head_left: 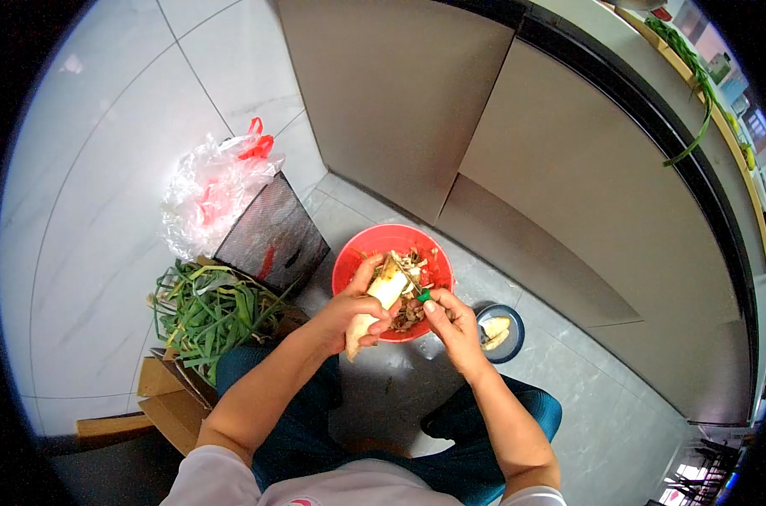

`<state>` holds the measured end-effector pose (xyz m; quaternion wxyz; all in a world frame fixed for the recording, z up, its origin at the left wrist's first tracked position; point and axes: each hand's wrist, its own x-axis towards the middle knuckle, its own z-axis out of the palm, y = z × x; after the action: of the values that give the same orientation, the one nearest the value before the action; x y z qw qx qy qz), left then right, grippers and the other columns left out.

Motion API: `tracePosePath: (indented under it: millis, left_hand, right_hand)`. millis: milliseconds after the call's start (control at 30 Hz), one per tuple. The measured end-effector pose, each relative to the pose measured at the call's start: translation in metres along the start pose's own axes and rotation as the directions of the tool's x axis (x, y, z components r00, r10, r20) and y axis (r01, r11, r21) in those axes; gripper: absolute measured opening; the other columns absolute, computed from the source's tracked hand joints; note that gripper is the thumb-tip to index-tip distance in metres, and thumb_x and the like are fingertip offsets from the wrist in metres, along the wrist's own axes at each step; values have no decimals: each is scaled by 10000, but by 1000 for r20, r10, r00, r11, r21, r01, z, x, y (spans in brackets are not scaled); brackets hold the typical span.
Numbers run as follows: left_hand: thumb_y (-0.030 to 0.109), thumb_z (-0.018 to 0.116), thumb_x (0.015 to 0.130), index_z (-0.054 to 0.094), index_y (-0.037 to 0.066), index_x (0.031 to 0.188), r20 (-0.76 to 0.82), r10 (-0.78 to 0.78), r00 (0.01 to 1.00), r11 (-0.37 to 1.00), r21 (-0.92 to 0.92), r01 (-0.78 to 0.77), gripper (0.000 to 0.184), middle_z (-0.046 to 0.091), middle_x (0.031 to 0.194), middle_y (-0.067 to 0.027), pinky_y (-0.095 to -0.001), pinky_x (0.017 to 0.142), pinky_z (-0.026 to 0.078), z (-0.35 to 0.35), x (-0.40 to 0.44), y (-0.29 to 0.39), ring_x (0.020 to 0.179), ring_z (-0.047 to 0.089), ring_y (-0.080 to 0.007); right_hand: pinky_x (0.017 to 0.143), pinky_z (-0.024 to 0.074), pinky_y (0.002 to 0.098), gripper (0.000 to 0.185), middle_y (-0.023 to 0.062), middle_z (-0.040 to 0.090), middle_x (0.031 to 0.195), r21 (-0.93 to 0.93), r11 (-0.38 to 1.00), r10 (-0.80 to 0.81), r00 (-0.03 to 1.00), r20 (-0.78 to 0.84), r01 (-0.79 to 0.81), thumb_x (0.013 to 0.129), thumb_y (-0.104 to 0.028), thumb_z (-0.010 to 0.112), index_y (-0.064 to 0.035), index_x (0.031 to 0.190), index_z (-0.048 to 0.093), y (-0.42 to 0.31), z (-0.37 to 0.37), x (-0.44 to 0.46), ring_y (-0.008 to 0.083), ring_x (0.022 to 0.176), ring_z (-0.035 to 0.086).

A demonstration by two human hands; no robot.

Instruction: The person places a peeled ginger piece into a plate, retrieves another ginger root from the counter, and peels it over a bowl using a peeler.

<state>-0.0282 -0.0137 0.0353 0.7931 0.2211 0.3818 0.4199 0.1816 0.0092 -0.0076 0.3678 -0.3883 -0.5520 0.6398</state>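
Observation:
A pale, peeled root vegetable point(385, 289) with a brownish top lies in my left hand point(354, 309), whose fingers wrap round it. My right hand point(453, 324) is closed on a small green-handled tool point(423, 295), held close to the vegetable's right side. Both hands are over a red basin point(344, 263) on the floor, which holds brown and pale peelings point(412, 314). The tool's working end is too small to make out clearly.
A dark round dish point(515, 334) with pale pieces point(495, 331) sits right of the basin. Left are a mesh bin point(275, 236) with plastic bags point(210, 198), green leafy stalks point(218, 316) and a cardboard box point(176, 413). Grey cabinets point(560, 194) stand ahead.

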Motion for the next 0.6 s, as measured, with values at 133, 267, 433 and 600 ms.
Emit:
tracePosePath:
  millis: [133, 267, 433, 600]
  left_hand:
    - [-26, 508, 732, 119, 287, 1507, 18, 7, 1000, 998, -56, -6, 921, 518, 934, -141, -235, 376, 390, 0, -2, 2, 542, 497, -116]
    - [-39, 488, 719, 162, 280, 1492, 15, -1, 1000, 997, -71, 2, 897, 521, 957, -136, -241, 373, 391, -1, -3, 3, 535, 499, -118]
    - [-73, 484, 703, 219, 291, 1470, -32, 3, 999, 1000, 6, -2, 889, 530, 946, -118, -239, 374, 387, -1, 0, 1, 519, 488, -114]
    - [-78, 488, 674, 275, 283, 1443, -71, 46, 996, 994, 103, -38, 876, 541, 918, -107, -246, 362, 379, 2, -3, 1, 481, 459, -125]
  right_hand:
    - [587, 323, 182, 241, -88, 510, 775, -94, 995, -39, 999, -1, 39, 992, -278, 584, -52, 1066, 626, -7, 0, -1, 12, 669, 409]
    - [638, 371, 192, 250, -82, 537, 823, -128, 989, -71, 997, -4, 70, 994, -272, 579, -38, 1072, 625, -2, -1, -1, 32, 718, 448]
    - [665, 526, 346, 253, 109, 700, 847, -508, 832, -242, 970, 33, 225, 919, -289, 660, -76, 1057, 655, -9, 2, -6, 223, 769, 703]
    - [613, 550, 404, 272, 130, 706, 836, -690, 654, -303, 943, 136, 310, 894, -351, 656, -130, 1051, 675, -22, 7, -7, 318, 737, 701]
